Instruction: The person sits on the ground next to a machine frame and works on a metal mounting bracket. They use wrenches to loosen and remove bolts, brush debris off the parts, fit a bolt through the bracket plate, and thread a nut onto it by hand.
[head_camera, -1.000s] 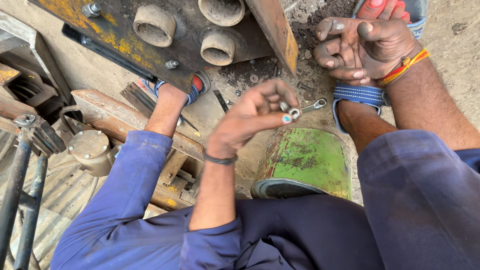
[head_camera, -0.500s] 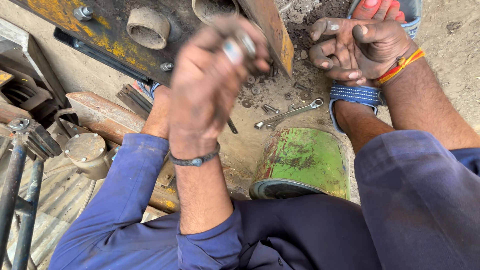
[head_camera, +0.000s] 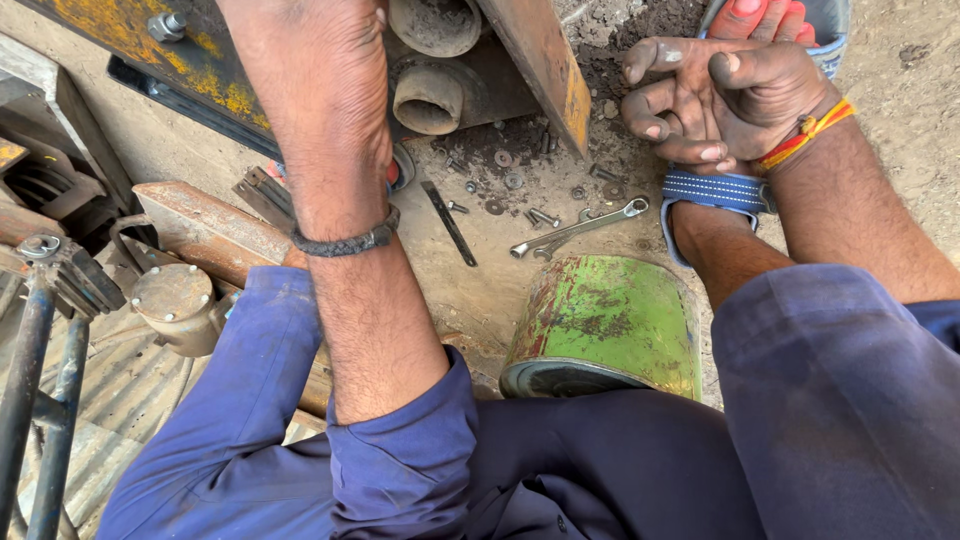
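Wrench (head_camera: 580, 227) lies on the dirt just above the green can (head_camera: 610, 320), untouched. Left of the can, one hand (head_camera: 310, 90) is raised close to the camera, fingers cropped, so its grip cannot be told, and the hand's side seems uncertain. Right of the can, another person's hands (head_camera: 720, 100) are clasped together.

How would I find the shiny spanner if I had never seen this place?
Look for the big green can lying on its side on the dirty ground. Just above it lies the spanner, slanting up to the right. It is long, thin and silvery, with a ring end, unlike the tiny bolts and washers scattered beside it.
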